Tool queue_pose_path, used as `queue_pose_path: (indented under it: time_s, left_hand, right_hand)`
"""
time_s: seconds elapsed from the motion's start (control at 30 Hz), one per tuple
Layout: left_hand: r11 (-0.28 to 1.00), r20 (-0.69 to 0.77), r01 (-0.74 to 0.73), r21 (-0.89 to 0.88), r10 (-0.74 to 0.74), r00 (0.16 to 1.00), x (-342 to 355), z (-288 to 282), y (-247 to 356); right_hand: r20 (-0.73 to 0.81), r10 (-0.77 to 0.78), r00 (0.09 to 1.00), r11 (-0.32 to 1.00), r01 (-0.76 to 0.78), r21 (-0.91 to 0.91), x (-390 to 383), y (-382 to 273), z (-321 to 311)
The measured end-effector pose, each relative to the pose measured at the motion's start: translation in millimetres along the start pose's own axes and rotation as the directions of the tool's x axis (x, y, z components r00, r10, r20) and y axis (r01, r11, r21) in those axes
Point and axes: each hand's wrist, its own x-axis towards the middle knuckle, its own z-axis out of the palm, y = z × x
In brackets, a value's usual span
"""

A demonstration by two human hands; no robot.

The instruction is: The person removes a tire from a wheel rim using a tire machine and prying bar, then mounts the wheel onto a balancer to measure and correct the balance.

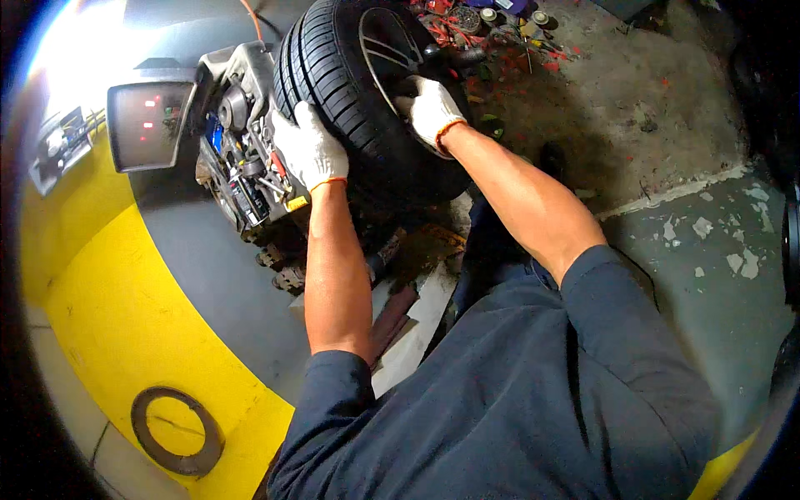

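Observation:
A car wheel stands upright in front of me, its black tyre (321, 71) fitted round a dark spoked rim (390, 52). My left hand (310, 148), in a white knitted glove, is beside the tread on the tyre's left, fingers apart. It hangs over the edge of a tray of tools (250, 171). My right hand (432, 110), gloved the same way, reaches into the rim's right face with its fingers curled. What they close on is hidden. Just beyond the right hand a black handle-like part (454, 57) juts out from the wheel's centre.
Left of the tyre, the grey machine housing (250, 67) carries the tray; a display (150, 125) with red lights stands beside it. A flat dark ring (177, 431) is on the yellow surface at lower left. Red scraps and small parts (467, 25) litter the concrete floor (658, 108).

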Motion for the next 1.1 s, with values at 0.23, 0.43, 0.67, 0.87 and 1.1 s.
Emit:
queue_pose_path:
  time_s: [0.23, 0.43, 0.67, 0.87, 1.1]
  left_hand:
    - [0.983, -0.037, 0.163, -0.087, -0.167, 0.985, -9.6, -6.4, 19.4]
    - [0.973, -0.031, 0.206, -0.105, -0.210, 0.977, -10.2, -1.0, 11.4]
    - [0.978, -0.034, 0.188, -0.086, -0.192, 0.981, -6.7, -0.3, 9.4]
    - [0.981, -0.054, 0.169, -0.097, -0.175, 0.983, -8.8, 1.2, 7.5]
    - [0.974, -0.035, 0.204, -0.099, -0.208, 0.977, -7.7, -1.2, 12.2]
  right_hand:
    - [0.046, 0.041, 0.998, 0.993, -0.035, -0.115, -1.0, -13.4, -11.7]
    - [0.065, 0.030, 0.997, 0.981, -0.017, -0.195, 28.8, -3.0, 1.1]
    - [0.063, -0.021, 0.998, 0.986, 0.031, -0.163, 8.1, -18.0, -2.9]
    - [0.157, 0.003, 0.988, 0.978, 0.030, -0.206, 48.1, -4.8, 8.6]
    - [0.190, 0.086, 0.978, 0.974, -0.123, 0.192, 31.7, 13.4, 3.5]
